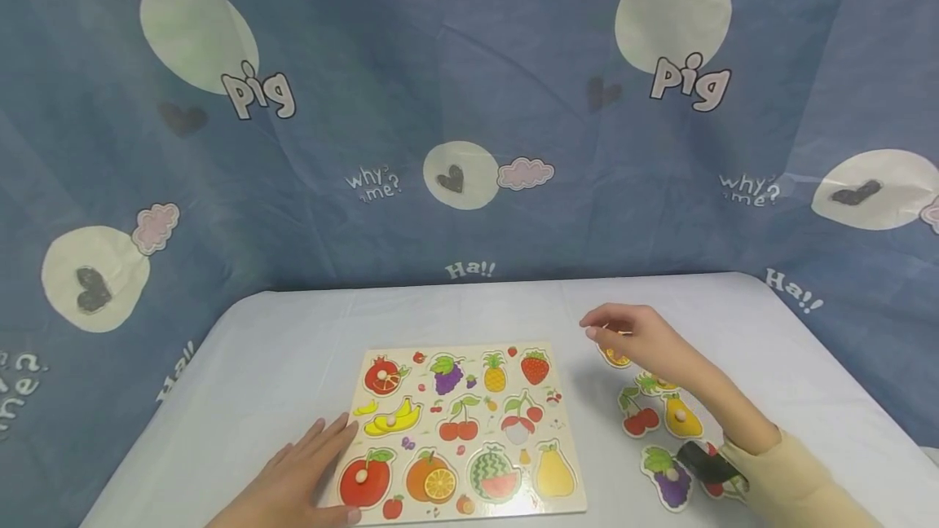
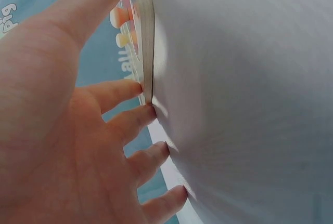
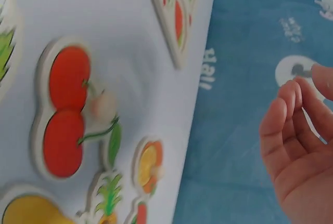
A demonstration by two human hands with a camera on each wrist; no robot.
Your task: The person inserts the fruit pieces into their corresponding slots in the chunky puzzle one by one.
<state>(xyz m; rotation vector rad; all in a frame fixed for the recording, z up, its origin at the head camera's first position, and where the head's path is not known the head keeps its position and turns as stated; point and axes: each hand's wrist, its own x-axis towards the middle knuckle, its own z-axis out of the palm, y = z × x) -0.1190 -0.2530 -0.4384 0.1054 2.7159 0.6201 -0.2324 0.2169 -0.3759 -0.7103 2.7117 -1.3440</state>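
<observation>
A wooden fruit puzzle board lies on the white table. Its banana and apple carry round knobs. My left hand rests at the board's left side, fingers spread; in the left wrist view some fingertips touch the board's edge. To the right, my right hand is raised over the loose pieces, fingers loosely bent and holding nothing. Below it an orange piece is partly hidden. A cherry piece with a knob shows large in the right wrist view.
Nearer the front right lie a pineapple piece, a pear piece and a grape piece. A black wrist device partly covers a red piece. Behind the table hangs a blue printed cloth.
</observation>
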